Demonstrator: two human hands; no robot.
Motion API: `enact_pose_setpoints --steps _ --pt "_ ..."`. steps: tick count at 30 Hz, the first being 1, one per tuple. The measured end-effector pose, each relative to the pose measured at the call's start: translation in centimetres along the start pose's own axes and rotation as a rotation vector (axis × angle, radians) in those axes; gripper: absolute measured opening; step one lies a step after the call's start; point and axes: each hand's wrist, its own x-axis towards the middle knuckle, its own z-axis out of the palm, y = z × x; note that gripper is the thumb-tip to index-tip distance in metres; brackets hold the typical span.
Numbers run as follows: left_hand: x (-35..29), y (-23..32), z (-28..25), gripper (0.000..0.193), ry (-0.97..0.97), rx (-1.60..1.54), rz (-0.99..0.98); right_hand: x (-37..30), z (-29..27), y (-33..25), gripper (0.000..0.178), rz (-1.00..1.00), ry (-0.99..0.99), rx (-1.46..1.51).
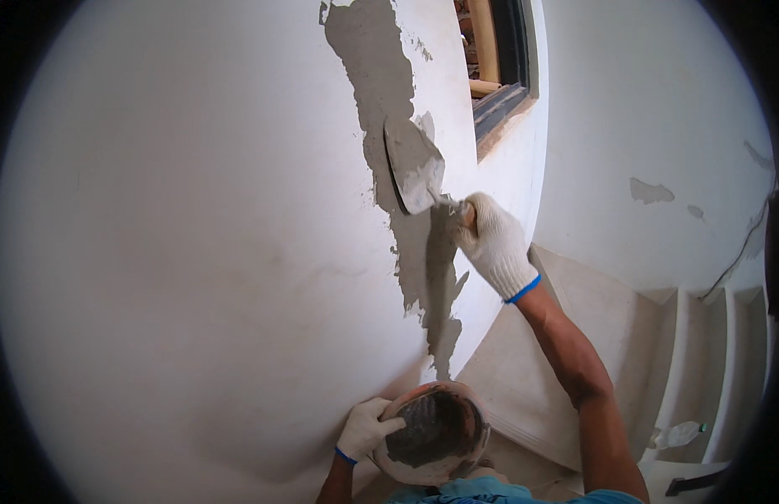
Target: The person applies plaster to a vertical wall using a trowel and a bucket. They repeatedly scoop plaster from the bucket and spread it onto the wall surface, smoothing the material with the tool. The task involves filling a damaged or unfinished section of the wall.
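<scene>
My right hand (492,242), in a white knit glove with a blue cuff, is closed around the wooden handle of a trowel (415,164). The trowel's blade, smeared with grey mortar, lies against or very near a long, ragged strip of grey mortar (371,63) running down the white wall (196,210). Low in front of me, my gloved left hand (366,430) grips the rim of a round bowl (394,466), thumb over the inside edge. Dark grey residue coats the bowl's inside. It is tilted toward me beside the wall's lower part.
A window opening (503,105) with a dark frame is at the upper right. Stair steps (692,378) run along the right, with a clear plastic bottle (679,434) on them. The right-hand wall (642,109) has grey patches and a crack or cable.
</scene>
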Motion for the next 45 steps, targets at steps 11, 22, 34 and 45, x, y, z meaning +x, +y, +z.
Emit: enact_pose_setpoints --steps 11,22,34,45 --pt "0.4 -1.3 -0.2 0.033 0.000 -0.008 0.038 0.0 -1.7 -1.2 0.027 0.029 0.009 0.062" --pt "0.2 -0.9 -0.1 0.034 -0.008 -0.055 0.075 -3.6 -1.3 0.1 0.027 0.003 -0.097 -0.040" --pt "0.4 -1.1 -0.3 0.034 -0.019 0.006 0.071 -0.5 0.5 1.4 0.025 -0.033 0.038 -0.028" --pt "0.2 -0.7 -0.6 0.034 -0.015 0.028 0.103 -2.0 -0.6 -0.1 0.027 0.061 0.003 0.012"
